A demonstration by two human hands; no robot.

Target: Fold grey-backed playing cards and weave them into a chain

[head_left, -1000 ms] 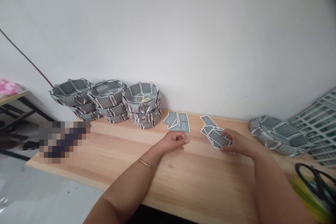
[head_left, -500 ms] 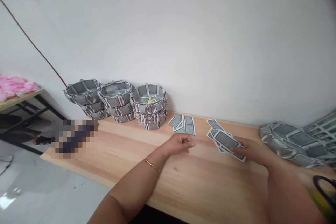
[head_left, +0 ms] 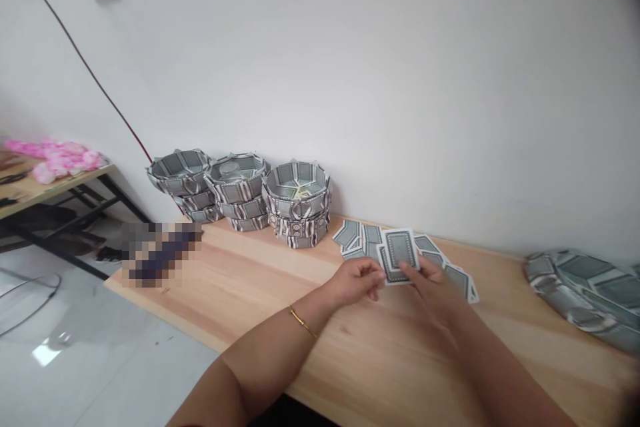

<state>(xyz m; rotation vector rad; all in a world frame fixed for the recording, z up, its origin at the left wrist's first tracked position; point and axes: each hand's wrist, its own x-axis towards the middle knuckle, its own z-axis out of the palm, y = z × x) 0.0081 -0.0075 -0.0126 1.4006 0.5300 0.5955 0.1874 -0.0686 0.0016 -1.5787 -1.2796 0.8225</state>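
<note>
My right hand (head_left: 436,285) grips two overlapping playing cards (head_left: 401,248) with grey patterned backs and white borders, its thumb lying across the lower part. At the left edge of the lower card, my left hand (head_left: 356,281) is closed, thumb and fingertips pinching its corner. A gold bangle (head_left: 303,321) circles my left wrist. Behind my left hand, several folded or joined cards (head_left: 356,237) lie on the wooden table (head_left: 320,340). More loose cards (head_left: 457,278) are spread on the table beyond my right hand, partly hidden by it.
Stacks of round baskets made from folded cards (head_left: 296,199) stand along the wall. A flat round card piece (head_left: 583,290) sits at the right. Near the table's left end is a blurred-out dark item (head_left: 163,257). Pink fluffy material (head_left: 65,160) lies on another table.
My right hand has moved left from the loose cards, bringing two cards to my left hand. My left fingers now meet the card edge. The view has shifted slightly left.
</note>
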